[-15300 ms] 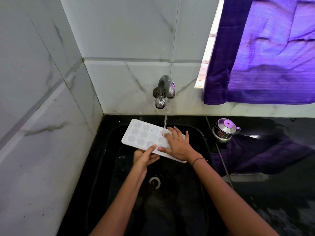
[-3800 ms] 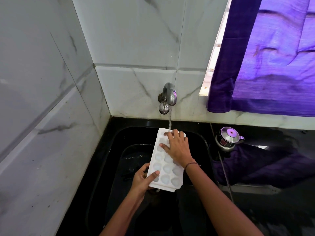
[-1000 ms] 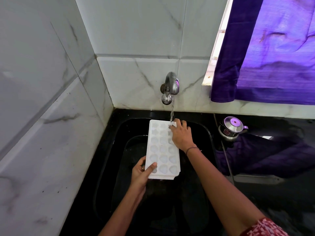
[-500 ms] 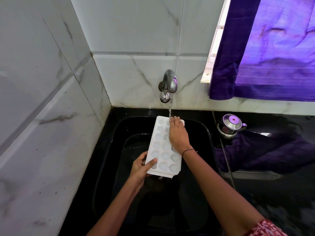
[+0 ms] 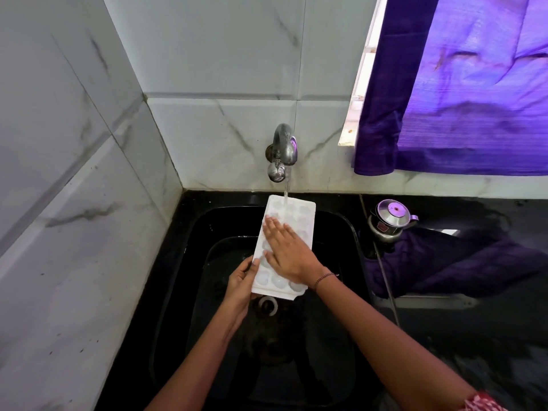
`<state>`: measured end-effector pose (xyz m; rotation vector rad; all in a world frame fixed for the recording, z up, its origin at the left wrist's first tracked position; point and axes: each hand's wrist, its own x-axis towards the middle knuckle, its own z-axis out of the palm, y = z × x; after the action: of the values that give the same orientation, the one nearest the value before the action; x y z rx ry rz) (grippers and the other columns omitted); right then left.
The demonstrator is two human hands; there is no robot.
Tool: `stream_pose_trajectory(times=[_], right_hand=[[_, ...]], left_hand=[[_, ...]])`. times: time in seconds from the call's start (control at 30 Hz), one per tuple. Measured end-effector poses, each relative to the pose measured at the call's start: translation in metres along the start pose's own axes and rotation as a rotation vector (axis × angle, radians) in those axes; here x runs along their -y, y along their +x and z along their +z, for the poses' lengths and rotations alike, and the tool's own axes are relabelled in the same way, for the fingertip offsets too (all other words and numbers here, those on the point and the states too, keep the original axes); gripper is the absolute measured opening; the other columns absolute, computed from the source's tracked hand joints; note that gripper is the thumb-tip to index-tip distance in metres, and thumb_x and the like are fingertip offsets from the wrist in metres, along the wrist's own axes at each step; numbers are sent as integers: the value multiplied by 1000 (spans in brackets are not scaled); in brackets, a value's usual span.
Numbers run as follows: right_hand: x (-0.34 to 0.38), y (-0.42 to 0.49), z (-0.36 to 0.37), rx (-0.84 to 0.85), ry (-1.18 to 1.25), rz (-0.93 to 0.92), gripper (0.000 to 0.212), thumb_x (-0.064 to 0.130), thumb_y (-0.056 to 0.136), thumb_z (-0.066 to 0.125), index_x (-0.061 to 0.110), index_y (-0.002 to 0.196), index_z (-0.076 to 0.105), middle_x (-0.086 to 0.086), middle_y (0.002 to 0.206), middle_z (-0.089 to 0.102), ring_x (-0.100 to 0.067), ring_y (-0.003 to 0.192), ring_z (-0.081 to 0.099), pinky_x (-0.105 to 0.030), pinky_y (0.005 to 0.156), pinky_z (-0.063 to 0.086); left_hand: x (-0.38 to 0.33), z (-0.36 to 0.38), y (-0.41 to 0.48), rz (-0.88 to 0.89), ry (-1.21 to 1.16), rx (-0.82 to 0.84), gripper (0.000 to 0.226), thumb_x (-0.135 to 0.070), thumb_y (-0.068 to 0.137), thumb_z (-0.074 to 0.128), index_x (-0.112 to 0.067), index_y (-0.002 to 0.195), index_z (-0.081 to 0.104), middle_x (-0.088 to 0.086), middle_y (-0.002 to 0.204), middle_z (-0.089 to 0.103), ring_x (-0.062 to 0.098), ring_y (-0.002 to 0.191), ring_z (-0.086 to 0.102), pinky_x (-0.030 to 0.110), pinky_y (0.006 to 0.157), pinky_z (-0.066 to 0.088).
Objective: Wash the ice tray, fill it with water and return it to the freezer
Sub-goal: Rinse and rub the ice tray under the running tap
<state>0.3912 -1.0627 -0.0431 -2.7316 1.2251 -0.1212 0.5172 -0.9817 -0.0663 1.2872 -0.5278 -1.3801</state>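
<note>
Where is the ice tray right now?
In the head view, the ice tray is over the black sink, far end under the tap, left hand gripping its near-left edge, right hand flat on it.

the ice tray [image 5: 304, 229] is white, sink [image 5: 213, 232] black, curtain [image 5: 474, 99] purple, sleeve [image 5: 480, 403] perhaps red-patterned.
</note>
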Motion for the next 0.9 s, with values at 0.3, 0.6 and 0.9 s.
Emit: stream_pose_trajectory(times=[0.3,0.6,0.9], right_hand=[[21,-40,25,-83,-165,-115,74,54,89,40,13,149,24,-13,155,23,-29,144,18,-48,114,26],[11,-40,23,-171,337,57,63,11,98,43,30,150,13,-5,158,13,-26,146,10,-39,119,14],[2,-35,15,-378,1125,412,53,19,91,60,27,139,39,15,111,60,2,96,60,-11,81,48]], left_hand=[[-14,5,36,-19,44,-31,37,-28,96,47,-2,117,60,11,101,68,28,98,64,35,85,52],[-50,22,43,-217,273,84,34,-44,91,53,-15,105,65,10,88,70,24,69,69,29,52,56],[-76,56,66,124,1151,50,29,-44,90,53,-23,100,71,0,88,70,16,73,64,24,61,49]])
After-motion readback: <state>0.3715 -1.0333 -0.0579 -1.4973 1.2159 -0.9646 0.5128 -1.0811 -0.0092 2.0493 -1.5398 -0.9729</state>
